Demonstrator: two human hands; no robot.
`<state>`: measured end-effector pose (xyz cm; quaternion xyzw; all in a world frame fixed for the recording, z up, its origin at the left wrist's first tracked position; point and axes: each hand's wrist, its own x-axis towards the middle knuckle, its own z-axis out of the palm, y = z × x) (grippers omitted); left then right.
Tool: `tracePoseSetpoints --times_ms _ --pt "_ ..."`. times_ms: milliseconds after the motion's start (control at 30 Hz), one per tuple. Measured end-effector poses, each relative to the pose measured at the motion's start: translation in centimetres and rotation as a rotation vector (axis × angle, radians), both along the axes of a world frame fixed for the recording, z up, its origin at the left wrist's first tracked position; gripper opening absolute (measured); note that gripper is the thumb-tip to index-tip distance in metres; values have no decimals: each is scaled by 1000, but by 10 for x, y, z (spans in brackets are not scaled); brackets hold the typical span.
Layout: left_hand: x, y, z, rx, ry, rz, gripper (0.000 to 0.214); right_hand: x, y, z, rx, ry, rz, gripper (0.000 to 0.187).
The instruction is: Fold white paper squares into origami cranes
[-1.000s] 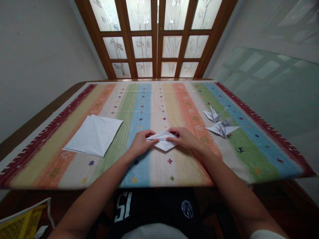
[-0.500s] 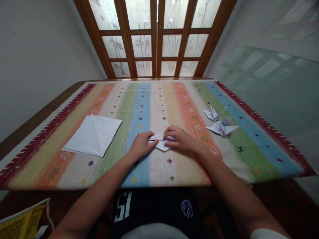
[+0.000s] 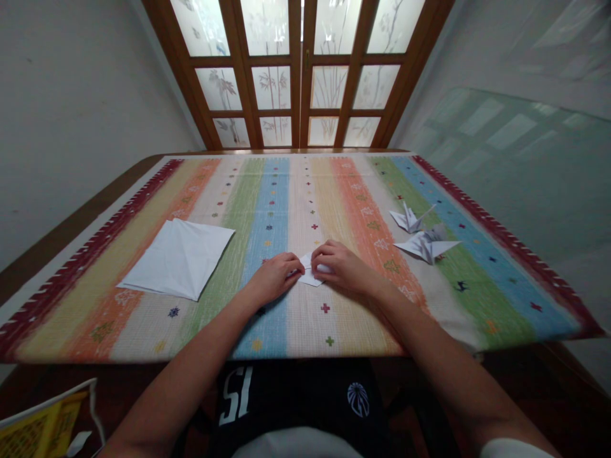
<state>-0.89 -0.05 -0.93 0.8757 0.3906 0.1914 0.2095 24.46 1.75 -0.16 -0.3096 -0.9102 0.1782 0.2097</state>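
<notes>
A small white folded paper lies on the striped tablecloth in front of me, partly covered by my fingers. My left hand is closed at its left side, fingertips curled and pinching its edge. From the right, my right hand is closed on the other side of the paper, its fingers bent over it. Two folded paper cranes, a nearer one and a farther one, stand to the right of my right hand. Left of my hands lies a stack of white paper sheets.
The striped tablecloth covers the table up to its front edge, close to my body. Beyond the table are wooden doors with patterned glass panes. A yellow basket sits below at the lower left. A glass panel leans at the right wall.
My left hand's fingers have curled in and rolled over the paper's left part, with the thumb now tucked under. The paper has turned slightly. My right hand has barely shifted.
</notes>
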Motion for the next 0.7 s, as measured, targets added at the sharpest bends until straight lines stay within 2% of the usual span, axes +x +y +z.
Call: tracePoseSetpoints --times_ms 100,233,400,467,567,700 --pt "1 0 -1 12 5 5 16 -1 -5 3 -31 -16 38 5" --pt "0 -3 3 17 33 -8 12 -1 -10 6 -138 -49 17 20" --pt "-2 -4 9 -57 22 -20 16 -3 -15 10 -127 -95 -38 4" --pt "-2 -4 9 -64 12 -21 17 -4 -16 11 -111 -98 -62 9" --pt "-2 -2 7 -46 -4 -16 20 -5 -14 8 -124 -28 -112 8" --pt "-1 -1 4 -21 -9 9 17 -5 -9 1 -142 71 -153 17"
